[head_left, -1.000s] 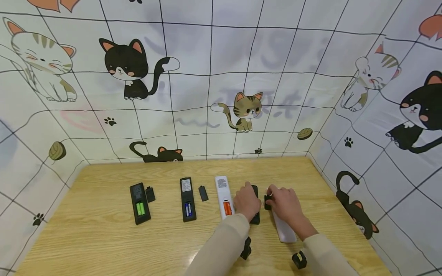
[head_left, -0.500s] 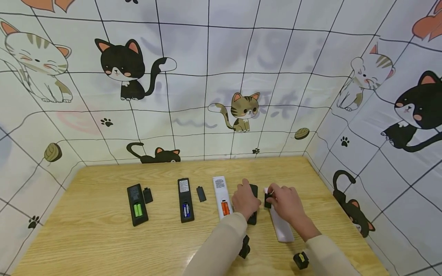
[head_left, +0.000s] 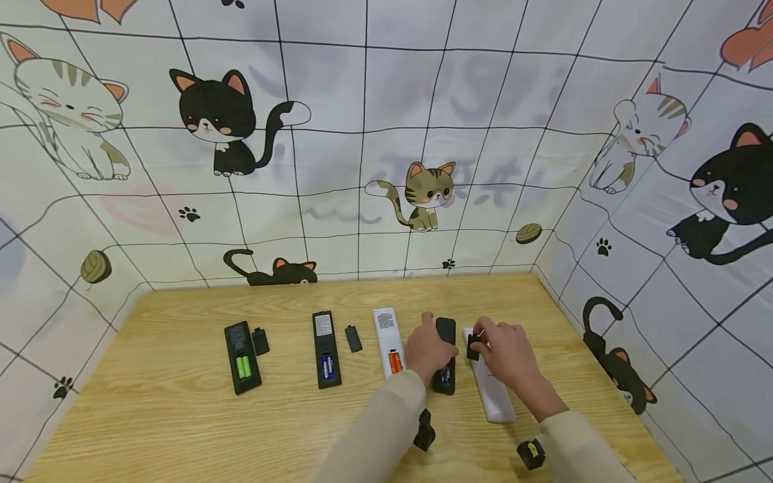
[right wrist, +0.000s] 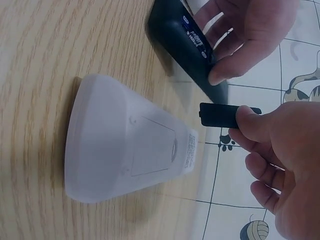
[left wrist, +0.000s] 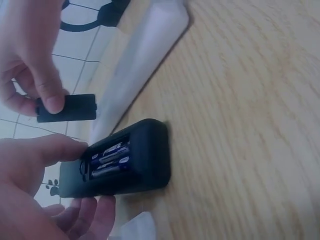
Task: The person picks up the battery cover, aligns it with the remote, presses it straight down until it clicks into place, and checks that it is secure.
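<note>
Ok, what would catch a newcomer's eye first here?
The cartoon cats would likely strike first, across the gridded backdrop behind the table. Next, perhaps, the bright green batteries in the leftmost remote control. Then, right of centre, the right hand pinching a black battery cover near the black remote control the left hand holds.

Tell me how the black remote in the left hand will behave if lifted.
The black remote should be stiff, looking hard-shelled and straight in the left hand. The two batteries probably make it heavier toward their end. Uncovered, they might also drop out if it flips over.
</note>
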